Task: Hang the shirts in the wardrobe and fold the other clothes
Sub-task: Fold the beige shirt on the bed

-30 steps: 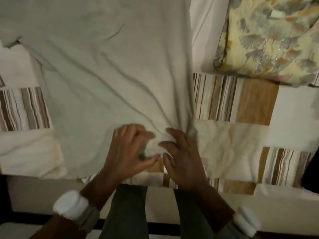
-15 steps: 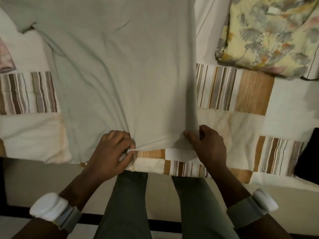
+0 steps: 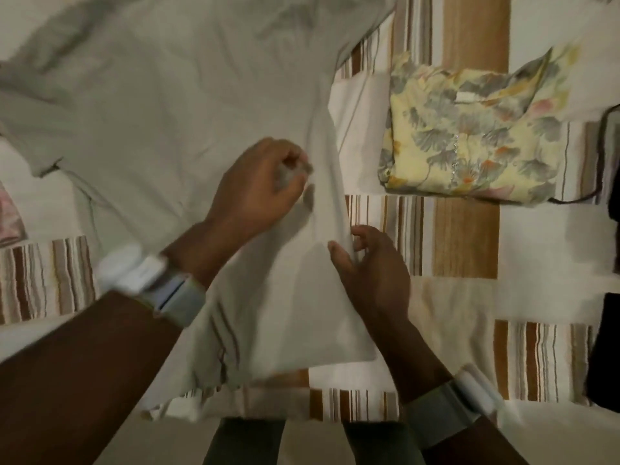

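The pale shirt (image 3: 161,105) is lying spread on the bed (image 3: 469,236), just left of the folded floral garment (image 3: 469,135); the left hand (image 3: 255,193) is grasping a bunch of its cloth in a clenched grip, and the right hand (image 3: 369,266) is pinching its right edge. If one grip is pulling harder, I think the fold could be going crooked or the cloth slipping out. The shirt's top is being cut off by the frame, and the left fingers are blurred.
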The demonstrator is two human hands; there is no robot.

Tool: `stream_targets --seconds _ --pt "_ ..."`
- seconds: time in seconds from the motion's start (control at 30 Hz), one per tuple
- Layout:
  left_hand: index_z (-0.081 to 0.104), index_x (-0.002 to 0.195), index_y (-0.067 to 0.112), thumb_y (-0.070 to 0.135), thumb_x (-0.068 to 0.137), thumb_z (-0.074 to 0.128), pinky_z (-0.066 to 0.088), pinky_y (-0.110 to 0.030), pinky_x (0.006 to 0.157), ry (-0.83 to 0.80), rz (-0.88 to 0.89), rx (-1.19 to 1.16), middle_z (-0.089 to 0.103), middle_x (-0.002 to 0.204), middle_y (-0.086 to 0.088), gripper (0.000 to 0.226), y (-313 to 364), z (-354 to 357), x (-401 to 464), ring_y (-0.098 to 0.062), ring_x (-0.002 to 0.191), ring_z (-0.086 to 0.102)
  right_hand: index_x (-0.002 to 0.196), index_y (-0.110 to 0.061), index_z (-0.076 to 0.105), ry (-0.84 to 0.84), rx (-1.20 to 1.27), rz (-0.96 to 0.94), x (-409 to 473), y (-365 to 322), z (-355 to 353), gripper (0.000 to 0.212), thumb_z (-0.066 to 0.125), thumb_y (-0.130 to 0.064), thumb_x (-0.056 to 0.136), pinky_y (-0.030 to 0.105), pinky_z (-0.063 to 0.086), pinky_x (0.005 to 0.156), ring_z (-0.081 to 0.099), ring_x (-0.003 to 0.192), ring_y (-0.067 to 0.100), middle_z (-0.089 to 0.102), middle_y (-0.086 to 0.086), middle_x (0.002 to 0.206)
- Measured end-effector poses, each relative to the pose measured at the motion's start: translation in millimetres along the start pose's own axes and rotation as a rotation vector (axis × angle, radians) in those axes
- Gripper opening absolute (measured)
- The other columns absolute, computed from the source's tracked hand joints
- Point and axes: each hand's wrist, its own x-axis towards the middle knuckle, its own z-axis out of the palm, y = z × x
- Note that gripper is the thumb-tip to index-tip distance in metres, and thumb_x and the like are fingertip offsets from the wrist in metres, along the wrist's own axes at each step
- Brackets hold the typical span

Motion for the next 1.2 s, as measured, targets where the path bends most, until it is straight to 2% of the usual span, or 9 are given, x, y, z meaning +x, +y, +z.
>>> stream_targets --seconds 0.17,0.33,0.57,0.67,0.77,0.87,1.0,1.07,1.2 --pt "0.062 0.129 0.017 0.039 0.085 0.070 0.046 -0.042 0.106 0.096 0.078 0.048 0.048 0.131 -0.014 0.051 12 32 159 -0.031 0.122 0.053 0.118 -0.025 0.065 0.032 0.074 0.035 64 -30 -1 0.041 0.067 -0.055 0.091 0.033 0.053 0.083 0.062 0.095 0.015 0.064 -0.007 0.103" --pt "0.045 0.142 0.019 0.067 0.080 0.073 0.041 -0.043 0.109 -0.014 -0.127 0.265 0.037 0.141 -0.014 0.083 14 48 231 -0.037 0.127 0.049 0.124 -0.024 0.059 -0.040 0.012 0.056 69 -34 1 0.054 0.071 -0.059 0.085 0.031 0.045 0.091 0.058 0.111 0.018 0.062 -0.003 0.119" --pt "0.054 0.135 0.021 0.052 0.097 0.054 0.047 -0.046 0.100 0.110 -0.117 0.209 0.042 0.138 -0.015 0.049 -1 57 228 -0.038 0.123 0.053 0.118 -0.023 0.058 0.011 -0.040 0.102 70 -42 9 0.055 0.071 -0.064 0.083 0.034 0.048 0.088 0.059 0.107 0.019 0.062 -0.002 0.114" --pt "0.058 0.135 0.022 0.041 0.102 0.050 0.044 -0.037 0.108 0.096 -0.181 -0.034 0.043 0.139 -0.014 0.039 -2 46 231 -0.034 0.124 0.054 0.102 -0.024 0.065 0.013 -0.073 0.077 66 -48 10 0.042 0.065 -0.064 0.089 0.028 0.045 0.073 0.060 0.091 0.017 0.058 -0.006 0.095" --pt "0.061 0.133 0.018 0.042 0.095 0.054 0.051 -0.040 0.107 0.231 -0.359 -0.587 0.062 0.129 -0.009 0.046 -19 21 227 -0.025 0.116 0.063 0.077 -0.032 0.043 -0.014 -0.048 0.052 56 -54 -1 0.036 0.061 -0.057 0.096 0.016 0.024 0.053 0.048 0.060 0.004 0.045 -0.014 0.068" --pt "0.058 0.140 0.009 0.044 0.090 0.063 0.052 -0.055 0.105 0.300 -0.533 -1.168 0.068 0.131 -0.013 0.061 -54 -16 193 -0.034 0.120 0.066 0.087 -0.038 0.042 -0.038 -0.088 -0.092 34 -75 6 0.024 0.061 -0.048 0.098 0.005 0.027 0.053 0.045 0.055 -0.005 0.049 -0.018 0.072" --pt "0.062 0.134 0.005 0.045 0.106 0.041 0.048 -0.056 0.109 0.382 -0.592 -1.757 0.067 0.132 -0.022 0.053 -93 -41 151 -0.040 0.126 0.062 0.106 -0.037 0.058 -0.085 -0.071 -0.255 5 -97 42 0.021 0.074 -0.036 0.092 0.008 0.047 0.071 0.061 0.072 -0.001 0.062 -0.019 0.092" --pt "0.062 0.134 0.006 0.050 0.105 0.049 0.044 -0.059 0.112 0.299 -0.581 -1.771 0.063 0.139 -0.021 0.055 -106 -46 141 -0.039 0.131 0.059 0.115 -0.033 0.063 -0.076 -0.120 -0.300 -5 -99 65 0.033 0.080 -0.031 0.087 0.019 0.055 0.078 0.067 0.083 0.004 0.070 -0.015 0.102" --pt "0.055 0.144 0.004 -0.008 0.086 0.069 0.051 -0.065 0.102 0.374 -0.643 -1.532 0.063 0.137 -0.025 0.061 -117 -45 151 -0.044 0.124 0.063 0.114 -0.032 0.062 -0.054 -0.249 -0.238 -18 -87 78 0.047 0.087 -0.036 0.075 0.030 0.058 0.084 0.072 0.089 0.010 0.074 -0.012 0.102"
